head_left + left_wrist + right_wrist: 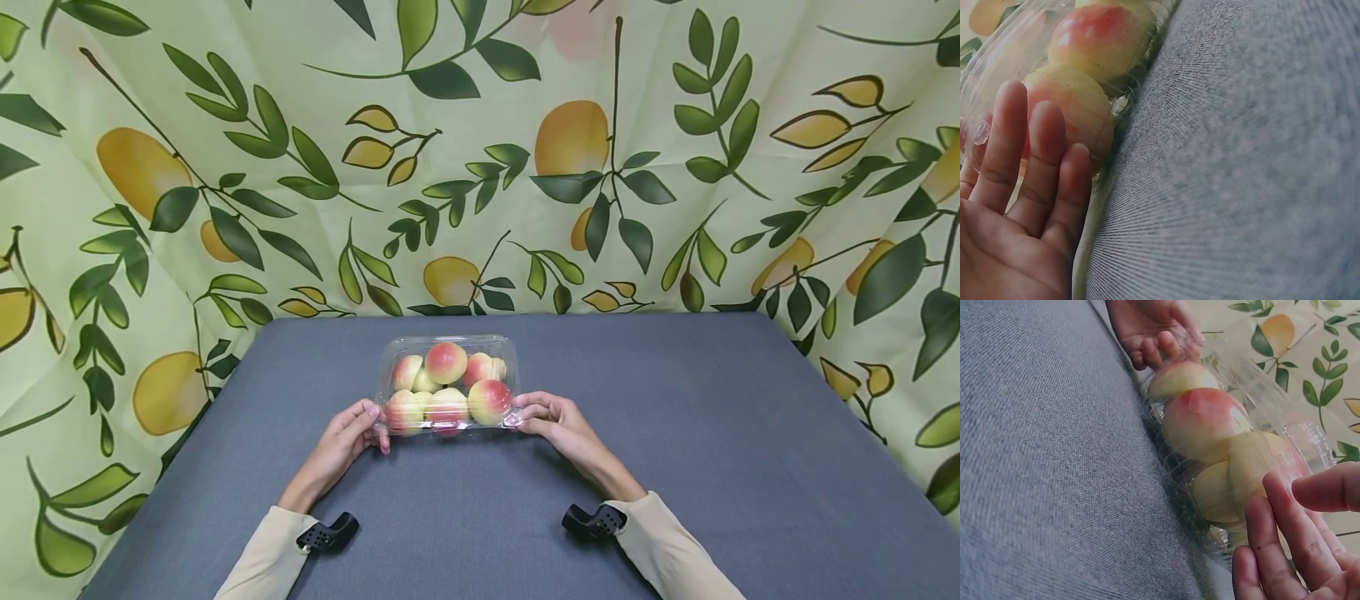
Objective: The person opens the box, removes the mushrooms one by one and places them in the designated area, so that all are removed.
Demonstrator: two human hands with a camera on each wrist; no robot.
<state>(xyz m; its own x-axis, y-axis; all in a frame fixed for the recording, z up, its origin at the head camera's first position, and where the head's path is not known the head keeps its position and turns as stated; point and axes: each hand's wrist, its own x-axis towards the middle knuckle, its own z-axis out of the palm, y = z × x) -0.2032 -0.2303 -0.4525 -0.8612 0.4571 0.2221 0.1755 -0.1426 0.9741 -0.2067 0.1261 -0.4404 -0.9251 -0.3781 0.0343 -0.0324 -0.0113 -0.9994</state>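
Observation:
A clear plastic clamshell container (450, 340) with several red-and-yellow peaches (446, 363) inside lies on the table, its lid down over the fruit. My left hand (351, 437) pinches its front left corner between thumb and index finger. The other left fingers (1046, 134) extend along the container's side in the left wrist view. At the front right corner, my right hand (558, 425) pinches the plastic edge with thumb and fingertips. In the right wrist view the right thumb (1329, 490) lies close to the index fingertip, and the left hand (1150, 328) shows at the far end.
A grey-blue cloth (465, 525) covers the table. Behind and beside it hangs a pale curtain (480, 200) printed with leaves and yellow fruit. Black wrist mounts sit on the left sleeve (270, 554) and the right sleeve (667, 542).

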